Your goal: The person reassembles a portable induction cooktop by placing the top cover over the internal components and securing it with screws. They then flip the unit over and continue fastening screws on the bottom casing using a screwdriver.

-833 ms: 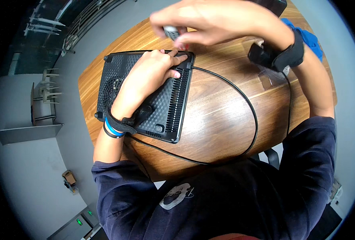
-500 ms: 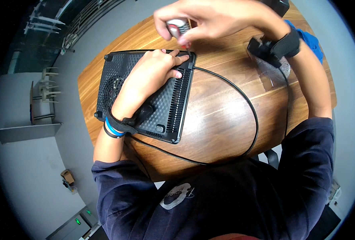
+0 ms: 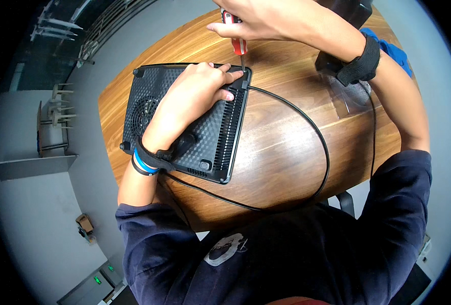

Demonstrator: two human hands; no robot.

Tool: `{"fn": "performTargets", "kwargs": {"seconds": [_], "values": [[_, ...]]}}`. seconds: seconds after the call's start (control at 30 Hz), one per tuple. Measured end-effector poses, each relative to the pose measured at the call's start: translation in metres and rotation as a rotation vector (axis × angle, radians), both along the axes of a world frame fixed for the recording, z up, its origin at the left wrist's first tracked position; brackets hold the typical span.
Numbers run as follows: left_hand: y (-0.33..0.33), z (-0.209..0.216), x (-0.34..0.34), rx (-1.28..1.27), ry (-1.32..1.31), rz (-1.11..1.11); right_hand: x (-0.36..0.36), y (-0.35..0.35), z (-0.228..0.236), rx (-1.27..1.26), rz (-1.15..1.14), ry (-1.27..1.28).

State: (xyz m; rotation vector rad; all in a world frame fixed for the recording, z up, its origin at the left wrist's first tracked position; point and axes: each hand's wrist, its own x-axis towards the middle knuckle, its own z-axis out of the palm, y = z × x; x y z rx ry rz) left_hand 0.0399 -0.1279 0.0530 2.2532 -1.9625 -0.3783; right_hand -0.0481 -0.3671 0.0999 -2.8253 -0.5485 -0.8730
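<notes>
A black flat appliance (image 3: 211,133), which looks like an induction cooktop, lies underside up, showing a round fan grille (image 3: 143,113), vent slots and small feet. Across its far part lies my left hand (image 3: 195,91), palm down with fingers stretched out. The left forefinger points to the far right corner, beside the screwdriver tip. My right hand (image 3: 258,21) grips a red, white and black screwdriver (image 3: 240,47) from above, thumb sticking out to the left. The shaft stands nearly upright, its tip at that corner. Any screw under it is too small to make out.
A black power cord (image 3: 319,127) loops from the appliance over the wooden table (image 3: 281,152). At the right lie a clear plastic bag (image 3: 348,99), a dark object (image 3: 327,63) and blue cloth (image 3: 396,53). A black item (image 3: 352,10) stands at the far right edge.
My right hand has risen slightly and its thumb has opened outward, so more of the screwdriver handle shows. The screwdriver stands more upright. My left hand keeps its place.
</notes>
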Motion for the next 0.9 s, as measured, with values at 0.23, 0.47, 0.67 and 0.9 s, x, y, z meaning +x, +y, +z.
{"fn": "performTargets", "kwargs": {"seconds": [0.23,0.47,0.67,0.9], "values": [[0.0,0.001,0.001,0.006,0.025,-0.001,-0.019,-0.001,0.032,0.126,0.125,0.399],[0.001,-0.007,0.006,-0.022,0.01,-0.025,-0.029,0.0,0.027,0.157,0.099,0.337],[0.001,-0.001,0.003,0.002,0.012,-0.014,-0.031,0.015,0.058,0.25,-0.099,0.621],[0.003,-0.002,0.005,-0.03,0.028,-0.017,-0.038,0.001,0.033,0.16,-0.131,0.479]]}}
